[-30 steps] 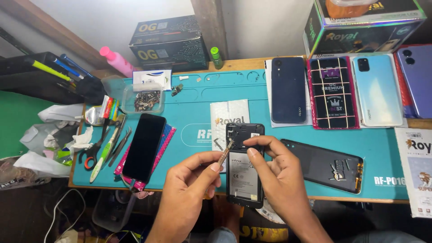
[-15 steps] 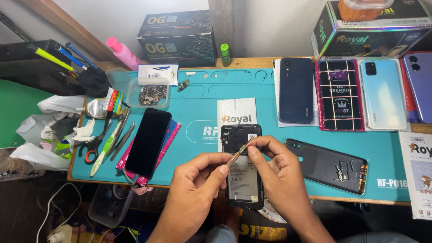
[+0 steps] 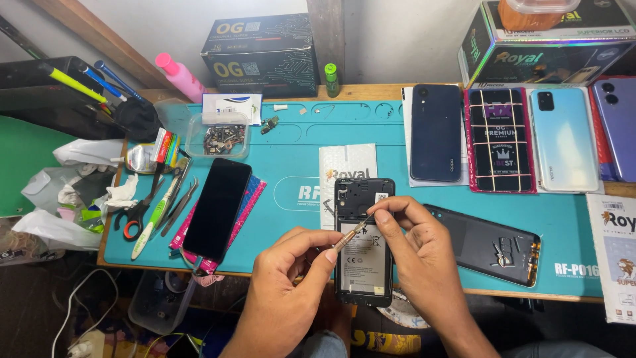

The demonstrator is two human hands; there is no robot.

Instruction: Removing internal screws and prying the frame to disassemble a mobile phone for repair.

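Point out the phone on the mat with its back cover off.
The black opened phone under both hands, its battery exposed; the other phones are closed or lie screen-up.

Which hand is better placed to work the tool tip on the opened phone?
Probably the left hand: it pinches the thin metal-tipped tool, whose tip lies over the opened black phone. The right hand only pinches at the tip, steadying it.

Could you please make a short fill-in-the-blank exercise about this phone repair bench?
1. The left hand holds a thin tool whose tip meets the ____ phone.
2. The work mat is ____ in colour.
3. The scissors have ____ handles.
4. The clear tub of small parts sits ____ the black screen panel.

Missing words: opened; teal; red; behind
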